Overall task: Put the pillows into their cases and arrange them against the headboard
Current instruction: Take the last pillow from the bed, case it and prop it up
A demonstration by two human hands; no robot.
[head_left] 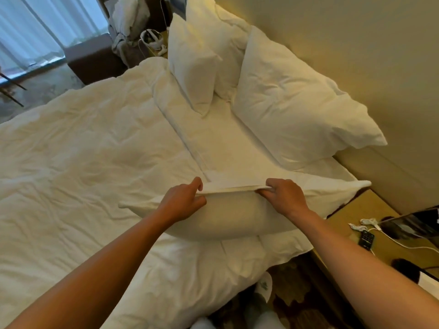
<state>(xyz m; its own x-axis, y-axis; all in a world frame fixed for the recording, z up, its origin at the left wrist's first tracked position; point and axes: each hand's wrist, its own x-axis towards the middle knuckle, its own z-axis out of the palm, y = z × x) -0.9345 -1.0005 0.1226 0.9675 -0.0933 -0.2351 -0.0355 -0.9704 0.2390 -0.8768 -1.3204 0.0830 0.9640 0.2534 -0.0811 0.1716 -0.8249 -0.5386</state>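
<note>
- Head view: white, crumpled cotton duvet (78, 157) covers the wide bed, and a beige padded headboard (344, 55) runs along the right side.
- Three plump white pillows already in cases lean there: one large pillow (299, 115) rests against the headboard, a second pillow (218, 43) stands further along, and a smaller upright pillow (192, 65) leans in front of that one. They look arranged, so I judge that part is done.
- A fourth soft white pillow in its white fabric case (228, 217) lies across the near corner of the bed, just in front of the person, well apart from the headboard.
- The left hand (184, 201) and the right hand (283, 198) are set apart, each pinching the folded hem (232, 188) of the case along the top edge of this pillow.
- I think the hem is held taut between them in order to close the opening over the filling; whether the flap is fully tucked, I cannot tell.
- A pale wooden bedside table (370, 214) beside the bed carries a black remote control (365, 238) and white cables (365, 224).
</note>
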